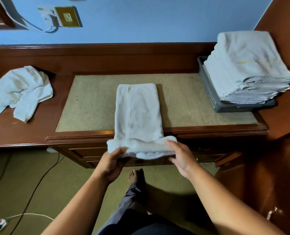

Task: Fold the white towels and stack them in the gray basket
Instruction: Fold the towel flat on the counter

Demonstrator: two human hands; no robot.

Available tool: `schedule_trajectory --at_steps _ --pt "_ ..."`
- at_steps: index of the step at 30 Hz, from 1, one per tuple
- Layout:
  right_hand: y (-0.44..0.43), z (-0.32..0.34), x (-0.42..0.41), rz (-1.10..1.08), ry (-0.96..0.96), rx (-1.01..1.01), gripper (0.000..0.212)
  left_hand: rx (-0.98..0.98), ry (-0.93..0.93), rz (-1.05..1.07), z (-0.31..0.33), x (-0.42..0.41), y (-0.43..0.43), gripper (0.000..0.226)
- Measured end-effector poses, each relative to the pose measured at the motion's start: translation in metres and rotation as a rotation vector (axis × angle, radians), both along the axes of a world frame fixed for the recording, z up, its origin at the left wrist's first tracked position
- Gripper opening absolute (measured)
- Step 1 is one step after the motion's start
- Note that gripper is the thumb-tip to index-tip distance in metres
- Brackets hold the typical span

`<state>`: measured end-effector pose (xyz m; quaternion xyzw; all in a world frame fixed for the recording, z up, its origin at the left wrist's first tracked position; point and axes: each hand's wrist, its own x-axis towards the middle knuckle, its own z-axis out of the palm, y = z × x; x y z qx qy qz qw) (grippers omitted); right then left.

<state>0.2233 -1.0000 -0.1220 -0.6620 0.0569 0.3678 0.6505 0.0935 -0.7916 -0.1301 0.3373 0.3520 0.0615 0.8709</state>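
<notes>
The left grip (113,164) and right grip (179,158) each hold the towel (137,112) by its rolled end, just off the counter (25,133).

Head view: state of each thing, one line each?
towel: folded to a long strip on the desk, near end held off the edge
left hand: grips the towel's near end
right hand: grips the towel's near end
basket: filled with a stack of folded towels, above its rim
pile: crumpled, unfolded, desk's left
</notes>
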Motion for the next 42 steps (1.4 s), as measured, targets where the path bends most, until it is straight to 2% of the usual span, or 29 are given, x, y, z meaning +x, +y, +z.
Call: schedule_trajectory --at_steps 5,9,12,18,22,26,31,36,40,42 --pt "0.054 0.03 0.077 -0.124 -0.032 0.133 0.02 0.092 -0.039 0.012 0.037 0.076 0.049 0.023" --pt "0.1 0.043 0.143 -0.154 -0.053 0.148 0.021 0.105 -0.029 0.002 0.049 0.14 0.091 0.019" --pt "0.129 0.051 0.182 -0.132 -0.056 0.116 0.02 0.133 0.009 -0.019 0.048 0.18 0.118 0.006" --pt "0.176 0.037 0.234 -0.096 0.021 0.035 0.01 0.14 0.135 -0.072 0.028 0.24 0.168 0.009" --pt "0.198 0.008 0.263 -0.128 0.109 -0.079 0.029 0.12 0.267 -0.114 0.007 0.269 0.185 0.008" --pt "0.217 -0.02 0.289 -0.168 0.221 -0.211 0.038 0.093 0.39 -0.168 -0.014 0.296 0.198 0.007" --pt "0.241 -0.04 0.321 -0.256 0.287 -0.283 0.028 0.069 0.477 -0.205 -0.038 0.329 0.217 0.011" --pt "0.266 -0.057 0.346 -0.247 0.382 -0.254 0.03 0.033 0.56 -0.223 -0.06 0.358 0.238 0.01" --pt "0.282 -0.072 0.369 -0.236 0.419 -0.212 0.043 0.015 0.537 -0.179 -0.073 0.383 0.261 0.036" --pt "0.292 -0.073 0.378 -0.186 0.356 -0.316 0.044 0.172 0.526 -0.16 -0.083 0.388 0.275 0.041"
